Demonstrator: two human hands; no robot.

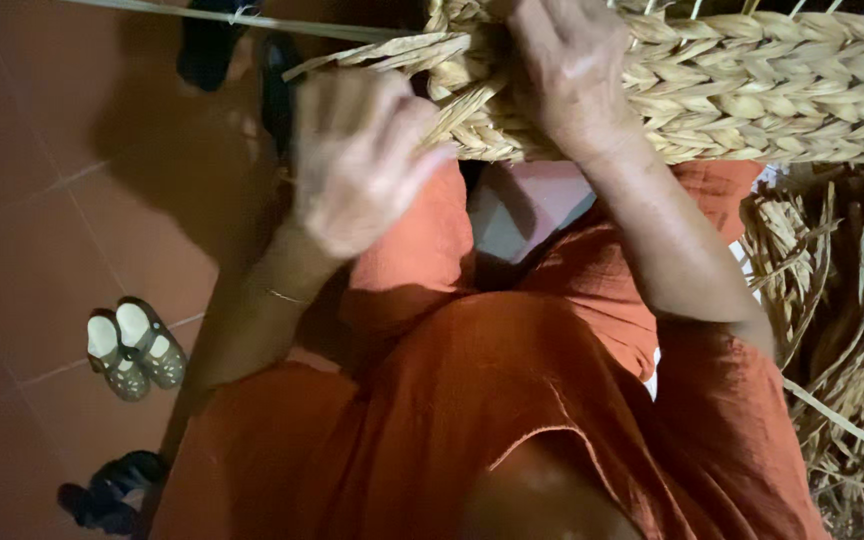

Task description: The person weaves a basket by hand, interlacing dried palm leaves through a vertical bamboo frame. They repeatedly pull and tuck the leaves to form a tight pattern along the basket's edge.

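A woven straw piece, made of thick braided rows, stretches across the top of the view above my lap. My left hand is closed around loose straw strands at the piece's left end. My right hand presses on the braid's lower edge with its fingers curled into the weave. Both hands sit close together at the left end of the piece. My orange clothing fills the lower middle of the view.
A heap of loose dried straw lies at the right. On the reddish tiled floor stand a pair of small light shoes, dark sandals at the lower left, and a dark shoe at the top.
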